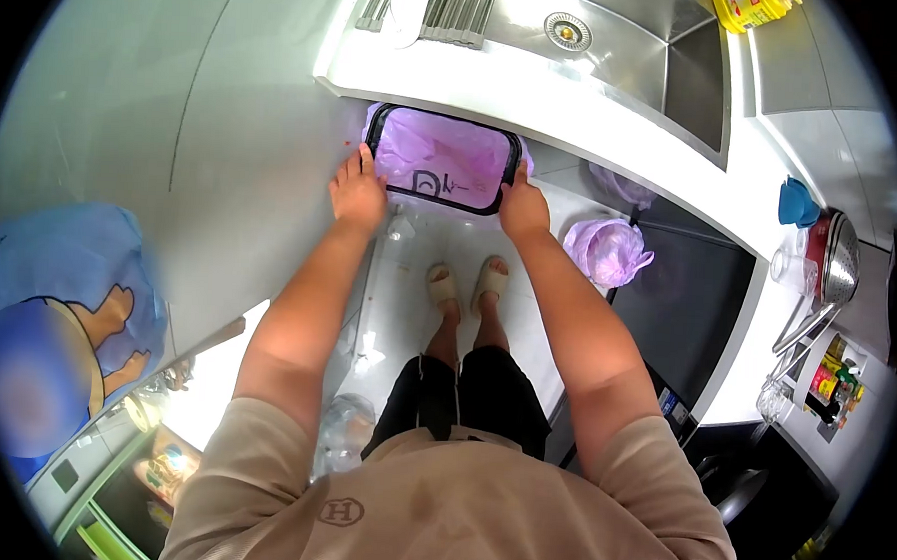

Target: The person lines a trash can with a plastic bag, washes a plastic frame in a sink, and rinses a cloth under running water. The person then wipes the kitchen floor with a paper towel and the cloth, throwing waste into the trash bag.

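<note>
Both hands are at a rectangular bin (442, 202) with a black rim, just below the counter edge. A thin purple bag (444, 145) lines it and folds out past the rim at the sides. My left hand (358, 188) grips the rim at its left corner, fingers pressed against it. On the opposite side, my right hand (523, 205) is closed on the right corner of the rim. Dark markings show through the liner on the near wall. A knotted purple bag (607, 251) rests to the right of my right hand.
A white counter (537, 82) with a steel sink (619, 47) runs across the top and down the right. Dark cabinet fronts (683, 290) stand below it. Clear plastic bottles (345, 426) lie on the floor at left. A colander (838, 259) sits at far right.
</note>
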`<state>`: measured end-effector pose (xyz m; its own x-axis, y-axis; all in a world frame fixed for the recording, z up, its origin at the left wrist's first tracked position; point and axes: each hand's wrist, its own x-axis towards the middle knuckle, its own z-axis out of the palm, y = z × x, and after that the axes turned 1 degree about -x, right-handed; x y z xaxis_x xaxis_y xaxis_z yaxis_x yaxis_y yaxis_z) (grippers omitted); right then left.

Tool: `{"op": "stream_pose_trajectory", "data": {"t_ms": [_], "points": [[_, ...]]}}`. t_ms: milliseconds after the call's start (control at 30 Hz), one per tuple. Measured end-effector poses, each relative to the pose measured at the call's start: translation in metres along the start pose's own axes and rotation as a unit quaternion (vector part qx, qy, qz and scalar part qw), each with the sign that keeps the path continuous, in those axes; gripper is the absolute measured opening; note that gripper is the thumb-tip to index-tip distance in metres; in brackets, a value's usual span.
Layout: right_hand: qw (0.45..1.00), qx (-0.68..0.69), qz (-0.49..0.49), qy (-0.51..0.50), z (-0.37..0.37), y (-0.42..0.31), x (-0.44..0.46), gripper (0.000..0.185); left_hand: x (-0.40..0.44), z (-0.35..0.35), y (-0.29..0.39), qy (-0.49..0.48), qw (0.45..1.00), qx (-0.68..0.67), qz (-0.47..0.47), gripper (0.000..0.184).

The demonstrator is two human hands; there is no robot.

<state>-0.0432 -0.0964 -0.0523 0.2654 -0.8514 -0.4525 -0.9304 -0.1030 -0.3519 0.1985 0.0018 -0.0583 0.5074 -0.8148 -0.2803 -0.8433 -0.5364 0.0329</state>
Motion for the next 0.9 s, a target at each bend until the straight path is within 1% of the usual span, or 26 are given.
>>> {"op": "stream_pose_trajectory", "data": {"t_ms": [67, 167, 267, 300, 367, 400, 467, 533, 600, 633, 700, 800, 833, 900], "points": [[0.999, 0.032, -0.004, 0.02, 0.005, 0.002, 0.0, 0.06, 0.001, 0.0, -0.002, -0.036, 0.998, -0.044, -0.002, 0.073], [0.998, 0.052, -0.004, 0.029, 0.006, 0.005, -0.003, 0.06, 0.008, 0.013, -0.012, -0.032, 0.997, -0.066, 0.029, 0.074], [0.994, 0.093, -0.021, 0.06, 0.01, 0.019, 0.004, 0.062, 0.017, 0.011, -0.013, -0.072, 0.994, -0.082, 0.025, 0.074], [0.991, 0.112, -0.029, 0.072, 0.002, 0.017, -0.002, 0.062, 0.021, 0.004, -0.015, -0.093, 0.994, -0.052, 0.028, 0.073], [0.993, 0.1, -0.001, 0.062, -0.017, 0.013, -0.017, 0.062, 0.031, -0.015, -0.014, -0.132, 0.99, 0.007, 0.04, 0.07], [0.994, 0.093, 0.014, 0.062, -0.034, 0.007, -0.028, 0.061, 0.03, -0.025, -0.007, -0.097, 0.994, -0.021, 0.034, 0.068], [0.993, 0.094, 0.003, 0.078, -0.054, 0.001, -0.039, 0.055, 0.014, -0.048, 0.007, -0.022, 0.996, -0.083, 0.02, 0.064], [0.989, 0.115, -0.026, 0.093, -0.087, -0.014, -0.052, 0.048, -0.008, -0.095, 0.028, -0.004, 0.99, -0.121, 0.078, 0.058], [0.979, 0.122, -0.083, 0.139, -0.123, -0.029, -0.057, 0.041, -0.025, -0.117, 0.046, 0.103, 0.977, -0.131, 0.133, 0.055], [0.976, 0.16, -0.076, 0.123, -0.151, -0.043, -0.064, 0.041, -0.029, -0.136, 0.056, 0.118, 0.966, -0.178, 0.148, 0.054], [0.96, 0.166, -0.124, 0.186, -0.189, -0.058, -0.062, 0.041, -0.036, -0.174, 0.079, 0.137, 0.936, -0.269, 0.181, 0.053], [0.933, 0.19, -0.189, 0.239, -0.248, -0.076, -0.051, 0.042, -0.032, -0.234, 0.113, 0.2, 0.905, -0.307, 0.215, 0.052], [0.925, 0.193, -0.205, 0.253, -0.266, -0.079, -0.044, 0.042, -0.02, -0.246, 0.121, 0.232, 0.89, -0.306, 0.245, 0.051], [0.913, 0.207, -0.225, 0.268, -0.297, -0.082, -0.029, 0.042, -0.003, -0.275, 0.14, 0.252, 0.881, -0.312, 0.251, 0.052]]}}
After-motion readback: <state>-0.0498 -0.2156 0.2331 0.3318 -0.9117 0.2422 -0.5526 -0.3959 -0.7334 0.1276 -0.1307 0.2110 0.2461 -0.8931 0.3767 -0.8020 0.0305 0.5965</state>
